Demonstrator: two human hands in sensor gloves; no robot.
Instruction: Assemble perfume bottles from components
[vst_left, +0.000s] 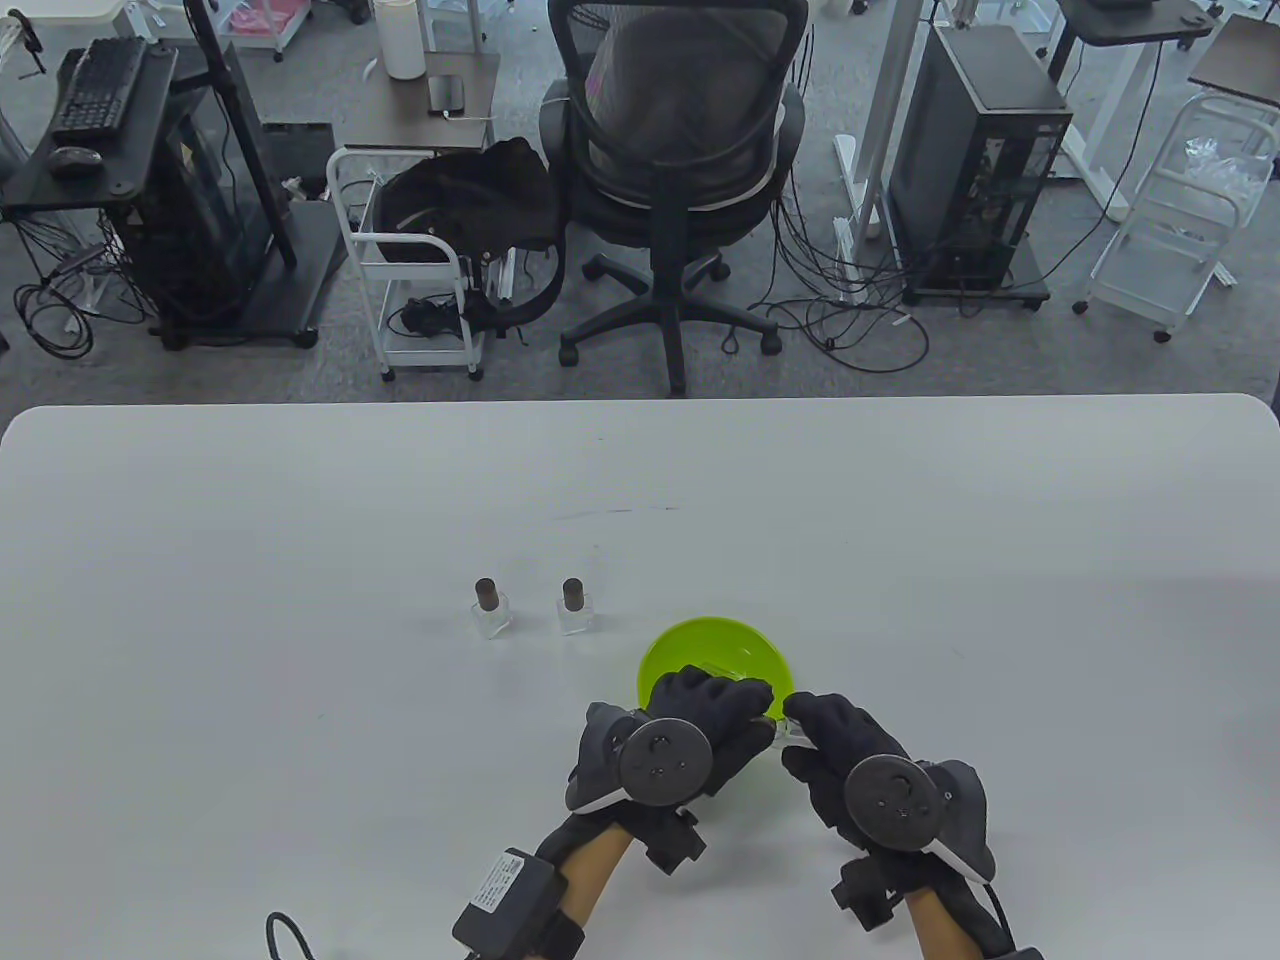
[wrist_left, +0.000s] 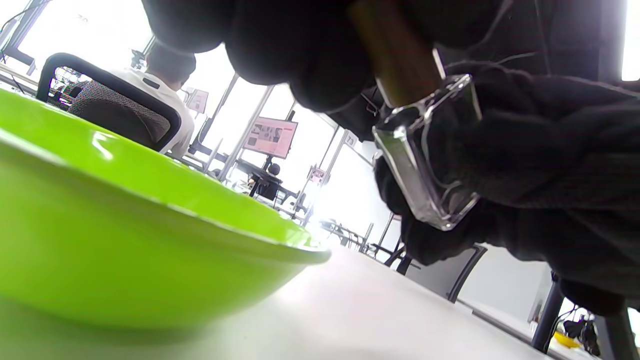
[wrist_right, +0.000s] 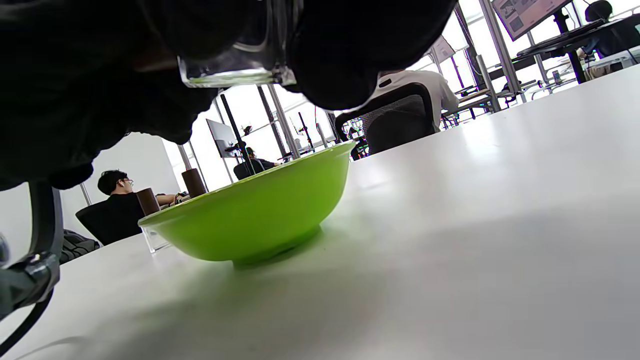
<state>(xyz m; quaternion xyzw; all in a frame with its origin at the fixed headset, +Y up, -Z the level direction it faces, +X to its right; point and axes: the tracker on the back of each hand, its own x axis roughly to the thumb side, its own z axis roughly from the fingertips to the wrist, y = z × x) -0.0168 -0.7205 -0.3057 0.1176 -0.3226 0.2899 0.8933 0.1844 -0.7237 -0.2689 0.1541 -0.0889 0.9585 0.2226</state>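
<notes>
nearest me, my two gloved hands meet just at the near rim of the green bowl (vst_left: 665, 650). my right hand (vst_left: 850, 745) has its fingers wrapped round a clear glass bottle (wrist_left: 425, 165), square-sided and thick-walled, held in the air beside the bowl. my left hand (vst_left: 705, 715) pinches a brown, wood-toned cylindrical cap (wrist_left: 397, 60) that sits on the bottle's neck.

the count: one bowl, three bottles in all, one in my hands and two standing on the table (vst_left: 300, 560) beyond the bowl, to its far left. the left standing bottle (vst_left: 490, 610) and the right standing bottle (vst_left: 574, 607) are upright, apart from each other, each clear and square with a dark brown round cap.

from the table view the held bottle is almost wholly hidden between my gloves; only a sliver of glass shows. the left wrist view gives it plainly, tilted, with the cap against its shoulder and my right hand's black knitted fingers (wrist_left: 550, 150) behind it. the right wrist view shows the bottle's flat base from below, the bowl's smooth glossy outer wall on its small foot, and the two standing caps poking up behind the bowl's left rim. whether anything lies inside the bowl i cannot tell.

farther off, past the table's far edge, a black mesh office chair (vst_left: 680, 150) stands.
</notes>
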